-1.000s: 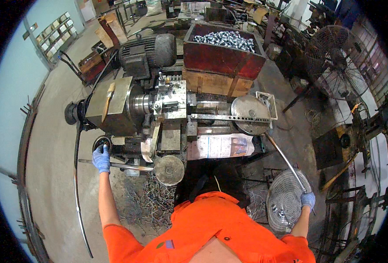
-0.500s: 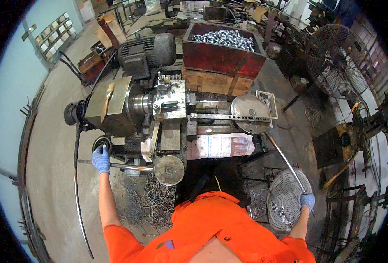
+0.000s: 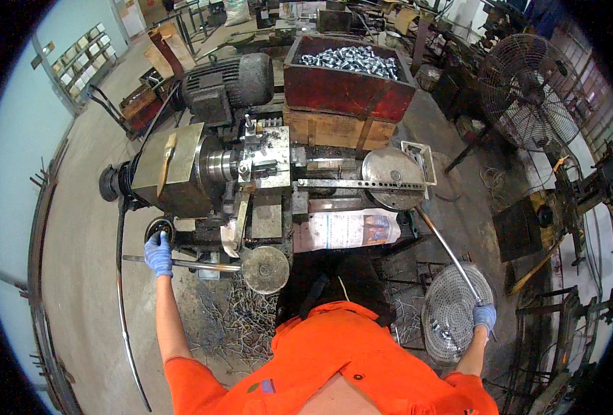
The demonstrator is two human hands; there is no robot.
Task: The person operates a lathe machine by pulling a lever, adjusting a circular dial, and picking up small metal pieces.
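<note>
My left hand [image 3: 158, 254], in a blue glove, has its fingers closed on the lower rim of a small dark handwheel [image 3: 160, 227] at the left of a lathe-like machine. A steel bar [image 3: 206, 265] passes behind that hand and ends at a round metal disc [image 3: 265, 270]. My right hand [image 3: 484, 316], also gloved in blue, is wrapped round the lower end of a long metal lever [image 3: 452, 256]. The lever slants up to a large round plate [image 3: 391, 169], across which lies a flat bar with holes [image 3: 362, 184]. The machine's slide block [image 3: 268, 162] stands between them.
Below the lever is a perforated round tray [image 3: 436, 304] with a few shiny metal pieces. A red bin [image 3: 348, 88] of metal parts sits behind the machine. A motor [image 3: 230, 81] and a floor fan [image 3: 530, 90] flank it. Metal scrap [image 3: 248, 311] litters the floor.
The whole view has shifted slightly, with the machine a little further left. Both hands keep their grips, with no clear movement of the handwheel or lever.
</note>
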